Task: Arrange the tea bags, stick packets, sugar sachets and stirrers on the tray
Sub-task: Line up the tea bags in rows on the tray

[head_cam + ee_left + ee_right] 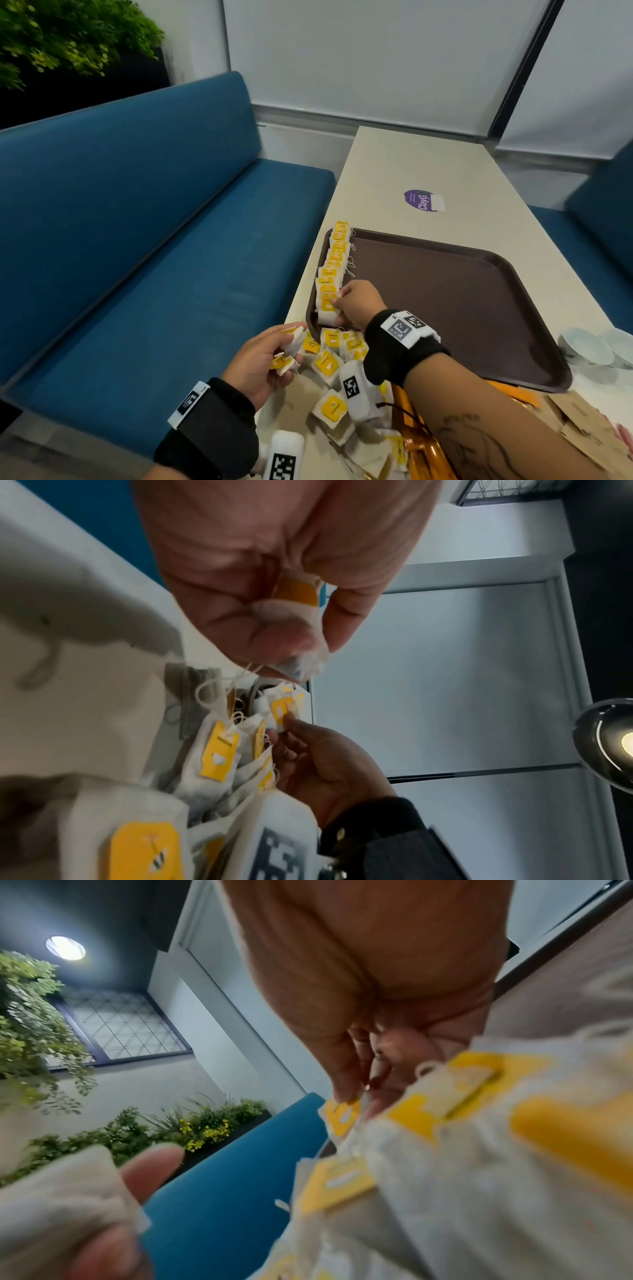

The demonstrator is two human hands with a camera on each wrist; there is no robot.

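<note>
pinching a "relax"-tagged tea bag (327,305), right hand (359,303); left hand (263,359) grips more tea bags (289,349).

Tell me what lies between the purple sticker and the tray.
Only bare table, seen in the head view, separates the sticker from the tray.

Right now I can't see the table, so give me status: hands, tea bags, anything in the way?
Right hand pinching tea bag at row's near end, tray left edge. Left hand holding spare tea bags. Loose pile beside tray; nothing blocking.
</note>
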